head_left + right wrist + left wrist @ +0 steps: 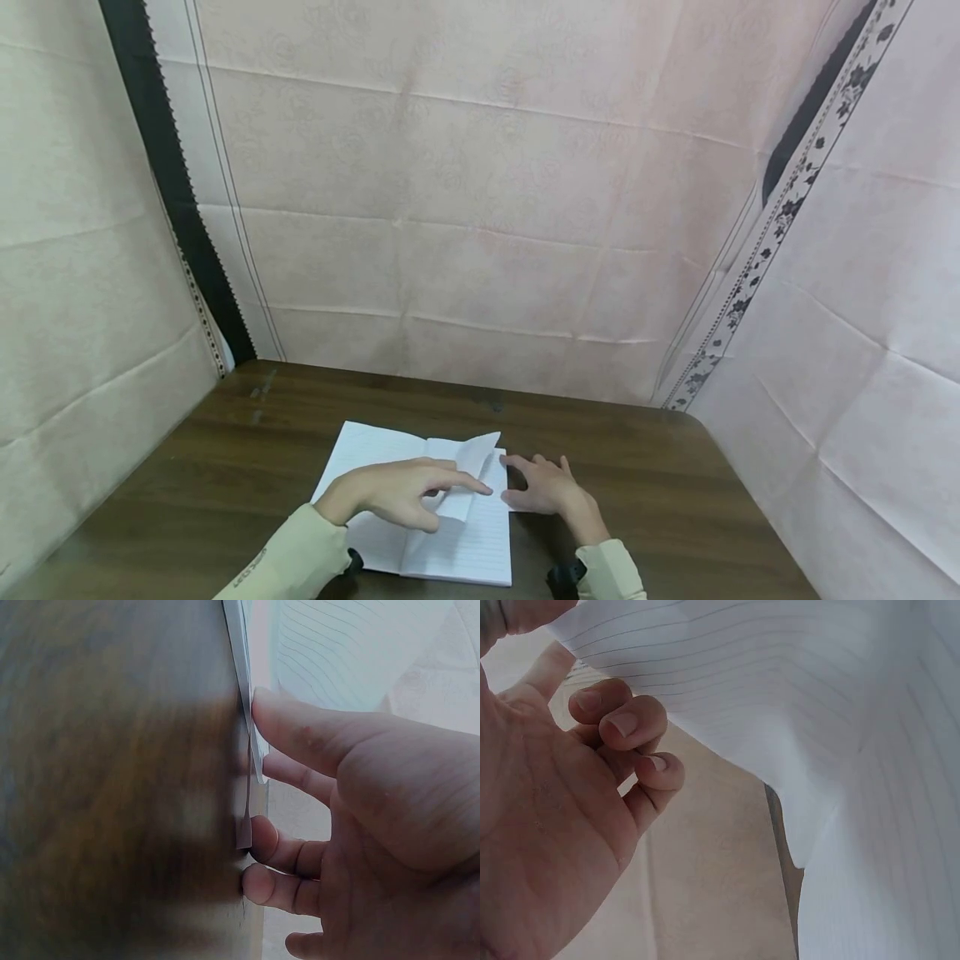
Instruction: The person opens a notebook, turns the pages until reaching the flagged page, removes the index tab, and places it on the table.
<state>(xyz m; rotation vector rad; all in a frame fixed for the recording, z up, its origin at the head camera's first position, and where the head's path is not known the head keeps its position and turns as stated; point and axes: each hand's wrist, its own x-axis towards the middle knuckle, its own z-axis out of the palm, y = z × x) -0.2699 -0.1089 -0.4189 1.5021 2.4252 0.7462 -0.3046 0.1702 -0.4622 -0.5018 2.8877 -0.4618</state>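
Note:
An open notebook with ruled white pages (468, 550) lies on the brown table. One page (477, 454) stands lifted and bent above its right half. Over the middle of the notebook is my left hand (397, 490), its index finger stretched along the lifted page and its thumb apart. The left wrist view has the ruled page (727, 682) beside the loosely bent fingers (634, 724). At the notebook's right edge, my right hand (549, 487) touches the paper with its thumb. In the right wrist view its other fingers (296, 853) spread along the edge, near the tabletop.
The wooden table (187, 492) stretches out on both sides of the notebook. Pale cloth (465, 208) hangs behind the table, with further cloth at left and right. A dark strip (180, 192) runs down the left corner.

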